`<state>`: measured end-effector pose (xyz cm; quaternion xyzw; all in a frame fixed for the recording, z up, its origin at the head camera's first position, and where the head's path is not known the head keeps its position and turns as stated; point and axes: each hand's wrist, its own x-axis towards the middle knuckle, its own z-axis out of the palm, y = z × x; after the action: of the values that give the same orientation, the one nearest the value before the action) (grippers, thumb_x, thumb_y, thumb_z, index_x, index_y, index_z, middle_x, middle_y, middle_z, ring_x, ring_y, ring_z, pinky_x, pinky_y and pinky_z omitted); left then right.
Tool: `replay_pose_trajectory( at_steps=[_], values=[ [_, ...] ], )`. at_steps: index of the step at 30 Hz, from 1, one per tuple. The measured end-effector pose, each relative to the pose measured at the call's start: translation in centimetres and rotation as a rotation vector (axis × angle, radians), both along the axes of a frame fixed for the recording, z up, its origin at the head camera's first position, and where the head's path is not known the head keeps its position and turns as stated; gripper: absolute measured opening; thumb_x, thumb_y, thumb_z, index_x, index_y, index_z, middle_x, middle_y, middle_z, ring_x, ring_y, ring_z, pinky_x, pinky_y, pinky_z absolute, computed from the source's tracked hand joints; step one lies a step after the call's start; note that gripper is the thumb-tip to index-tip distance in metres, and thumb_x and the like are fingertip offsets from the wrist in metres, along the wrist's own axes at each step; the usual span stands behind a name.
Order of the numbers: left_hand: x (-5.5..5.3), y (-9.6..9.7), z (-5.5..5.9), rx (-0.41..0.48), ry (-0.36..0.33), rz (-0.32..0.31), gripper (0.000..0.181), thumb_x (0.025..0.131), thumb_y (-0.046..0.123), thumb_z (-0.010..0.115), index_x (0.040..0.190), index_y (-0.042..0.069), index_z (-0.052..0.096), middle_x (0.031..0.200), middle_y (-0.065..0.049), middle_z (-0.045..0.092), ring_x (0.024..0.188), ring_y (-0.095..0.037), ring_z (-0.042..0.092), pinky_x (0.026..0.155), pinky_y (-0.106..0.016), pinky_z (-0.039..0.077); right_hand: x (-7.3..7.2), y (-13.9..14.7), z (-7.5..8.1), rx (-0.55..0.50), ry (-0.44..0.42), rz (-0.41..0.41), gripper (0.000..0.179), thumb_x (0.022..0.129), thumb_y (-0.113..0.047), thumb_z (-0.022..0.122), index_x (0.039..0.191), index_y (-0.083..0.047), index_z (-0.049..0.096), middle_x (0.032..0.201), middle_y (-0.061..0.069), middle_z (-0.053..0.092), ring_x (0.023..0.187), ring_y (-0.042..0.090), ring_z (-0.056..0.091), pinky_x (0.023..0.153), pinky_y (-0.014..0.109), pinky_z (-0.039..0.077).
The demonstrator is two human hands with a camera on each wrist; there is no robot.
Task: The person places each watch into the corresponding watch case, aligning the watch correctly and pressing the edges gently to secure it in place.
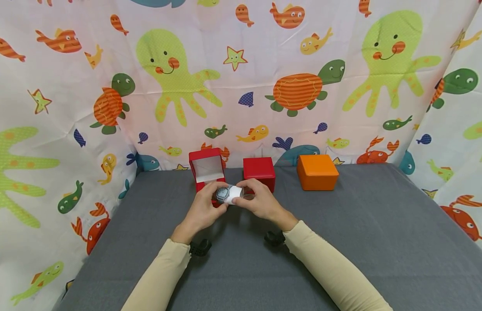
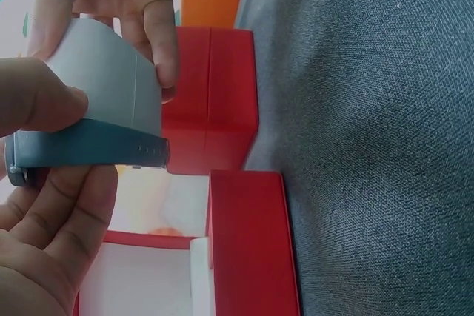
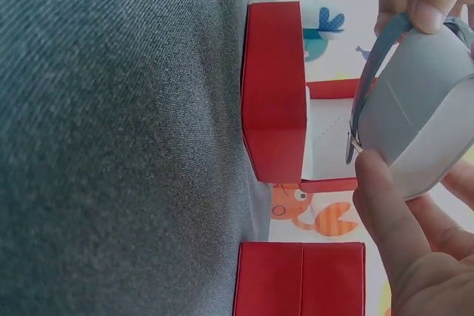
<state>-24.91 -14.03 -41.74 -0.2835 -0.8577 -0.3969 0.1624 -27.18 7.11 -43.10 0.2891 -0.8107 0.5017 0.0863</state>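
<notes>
A wristwatch with a blue-grey strap sits around one end of a pale watch cushion, above the table in front of an open red box. My left hand pinches the watch end, thumb on the cushion and strap, other fingers beneath, as the left wrist view shows. My right hand grips the cushion's opposite, bare end between thumb and fingers. In the right wrist view, a fingertip touches the cushion near the strap's buckle side. The open box has a white lining.
A closed red box stands right of the open one, and an orange box stands farther right. Grey cloth covers the table. Behind it hangs a sea-animal curtain. Dark wrist devices are at both cuffs.
</notes>
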Motion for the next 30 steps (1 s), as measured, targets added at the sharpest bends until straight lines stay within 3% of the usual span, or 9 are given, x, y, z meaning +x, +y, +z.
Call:
replay_pose_trajectory(
  at_steps=[9,22,30],
  values=[
    [0.07,0.06,0.05,-0.006,0.012,0.009,0.051,0.075,0.006,0.079,0.121,0.013,0.057,0.116,-0.003,0.057,0.097,-0.017,0.052,0.079,-0.032,0.054,0.12,-0.02,0.11,0.020,0.001,-0.012,0.042,0.082,-0.027,0.076,0.118,-0.012,0.059,0.115,0.002,0.055,0.100,0.019,0.053,0.084,0.039,0.054],
    [0.10,0.31,0.03,0.028,0.055,0.031,0.052,0.073,0.000,0.077,0.119,0.012,0.058,0.116,-0.005,0.059,0.093,-0.017,0.054,0.078,-0.033,0.055,0.26,-0.19,0.32,0.020,0.011,-0.032,0.043,0.081,-0.027,0.076,0.118,-0.013,0.058,0.116,0.000,0.054,0.103,0.018,0.051,0.086,0.044,0.052],
    [0.12,0.42,0.05,0.046,0.022,0.055,0.058,0.073,0.002,0.081,0.125,0.007,0.055,0.116,-0.007,0.059,0.092,-0.020,0.057,0.079,-0.035,0.056,0.06,0.08,0.22,0.014,0.027,-0.038,0.045,0.081,-0.027,0.077,0.119,-0.014,0.058,0.120,0.001,0.053,0.106,0.018,0.051,0.085,0.044,0.053]
  ],
)
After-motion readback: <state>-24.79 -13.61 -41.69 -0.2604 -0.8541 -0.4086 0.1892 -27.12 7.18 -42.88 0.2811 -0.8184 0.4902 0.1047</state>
